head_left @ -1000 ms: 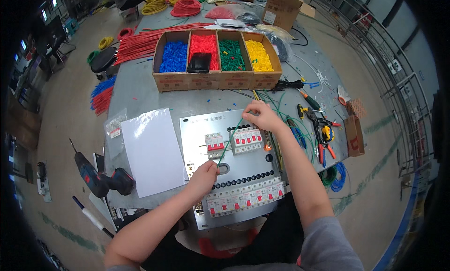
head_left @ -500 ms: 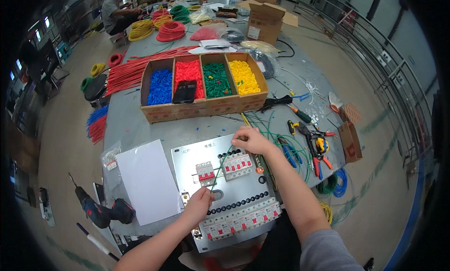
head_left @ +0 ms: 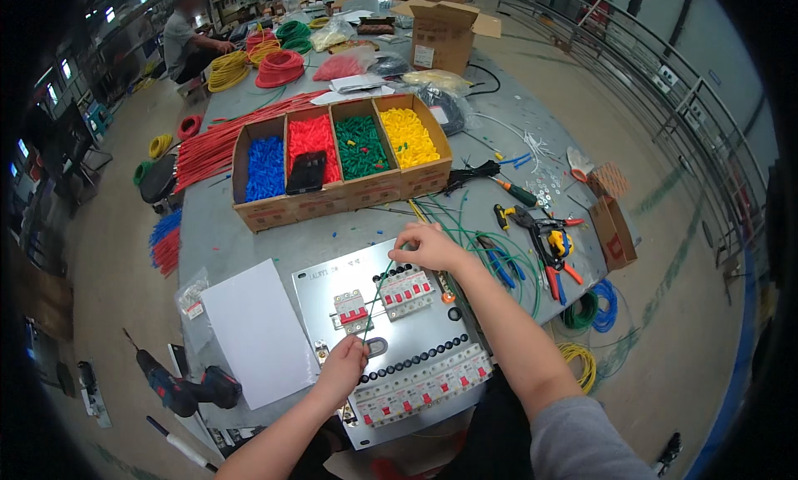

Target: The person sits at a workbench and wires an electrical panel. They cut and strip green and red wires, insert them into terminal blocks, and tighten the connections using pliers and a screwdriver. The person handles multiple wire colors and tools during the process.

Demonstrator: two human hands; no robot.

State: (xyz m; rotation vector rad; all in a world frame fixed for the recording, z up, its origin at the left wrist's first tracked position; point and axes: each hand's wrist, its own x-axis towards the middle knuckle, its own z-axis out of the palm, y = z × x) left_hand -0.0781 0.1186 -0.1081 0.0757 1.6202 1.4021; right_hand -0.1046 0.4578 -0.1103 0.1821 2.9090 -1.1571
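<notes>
A green wire (head_left: 379,295) is stretched across a metal mounting plate (head_left: 312,290). My left hand (head_left: 344,362) pinches its lower end, near an oval hole in the plate. The upper end is held by my right hand (head_left: 428,246), fingers closed, just above the plate's far edge. Between my hands the wire passes a small circuit breaker (head_left: 351,311) with red switches. To its right stands a block of breakers (head_left: 406,293). Along the near edge runs a longer breaker row (head_left: 424,390), with a line of black grommets (head_left: 413,359) behind it.
A cardboard box (head_left: 312,207) holds blue, red, green and yellow caps, with a black phone (head_left: 307,172) on it. Pliers and cutters (head_left: 544,247) lie right, beside loose green wire. White paper (head_left: 258,330) and a cordless drill (head_left: 187,384) are left. Another person (head_left: 189,44) sits far left.
The view has shifted slightly, so most things appear a little farther left. Both hands still hold the green wire in nearly the same place over the plate.
</notes>
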